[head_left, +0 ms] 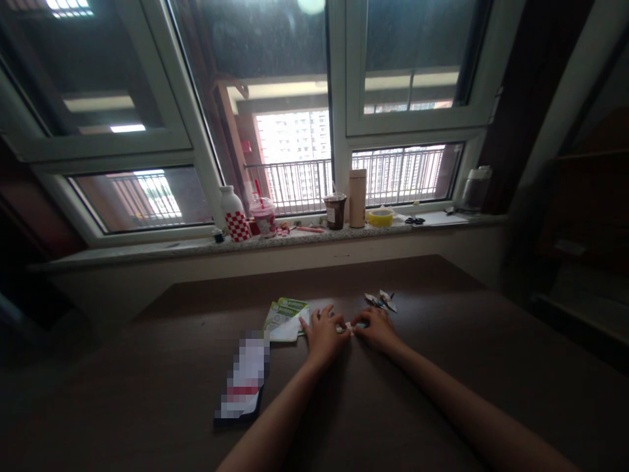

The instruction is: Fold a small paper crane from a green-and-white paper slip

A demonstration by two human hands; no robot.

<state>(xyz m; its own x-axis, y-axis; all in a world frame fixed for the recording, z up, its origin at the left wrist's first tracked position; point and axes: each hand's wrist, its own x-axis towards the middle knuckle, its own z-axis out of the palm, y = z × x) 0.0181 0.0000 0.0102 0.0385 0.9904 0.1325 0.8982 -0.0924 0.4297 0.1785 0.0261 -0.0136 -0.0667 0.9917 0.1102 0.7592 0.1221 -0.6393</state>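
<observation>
My left hand (324, 335) and my right hand (377, 330) meet over the middle of the table, fingertips close together. Between them is a small pale piece (349, 326), pinched by both hands; its kind is too small to make out. Just beyond my right hand lie small folded pieces (387, 300) with a dark and light pattern. Green and white printed packets (289, 307) lie to the left of my left hand, with a white sheet (287, 331) partly over them. The left hand's outer fingers are spread near these packets.
A pixelated flat object (246, 377) with a dark edge lies on the brown table (417, 406), left of my forearm. On the windowsill (295, 241) stand a checkered bottle (236, 219), a pink cup (264, 216), a brown drink cup (335, 211), a tan flask (358, 198), yellow tape (380, 217) and scissors (415, 221).
</observation>
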